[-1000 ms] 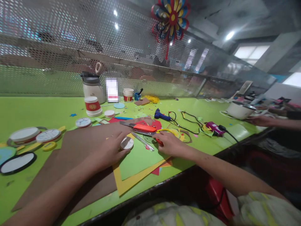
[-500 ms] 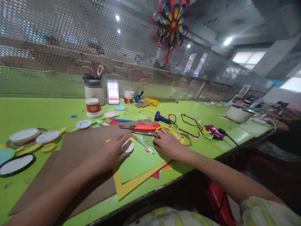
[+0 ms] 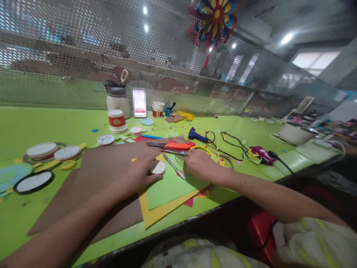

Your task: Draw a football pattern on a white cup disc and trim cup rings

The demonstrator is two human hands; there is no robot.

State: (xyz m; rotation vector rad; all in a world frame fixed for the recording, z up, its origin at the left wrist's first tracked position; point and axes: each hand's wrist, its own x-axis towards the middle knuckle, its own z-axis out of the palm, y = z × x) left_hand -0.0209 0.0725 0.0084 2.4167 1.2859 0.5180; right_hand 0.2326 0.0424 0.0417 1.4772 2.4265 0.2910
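Observation:
My left hand rests over the brown cardboard and green paper, thumb and fingers curved round a small white disc with thin lines on it. My right hand is closed, its fingers bent down beside the scissors with yellow handles; what the fingertips grip is hidden. A clear protractor shows faintly near those fingertips. The orange-red utility knife lies just beyond the scissors. Between my hands, a clear pen-like stick lies on the green paper.
A blue glue gun with a black cord lies behind my right hand. White round lids and a yellow tape roll are at left. Paper cups, a jug and a phone stand at the back. A white pot stands right.
The whole view has shifted, so things sit farther right and slightly higher. My right fingers have closed in by the scissors, and the protractor shows less. My left hand stays at the disc.

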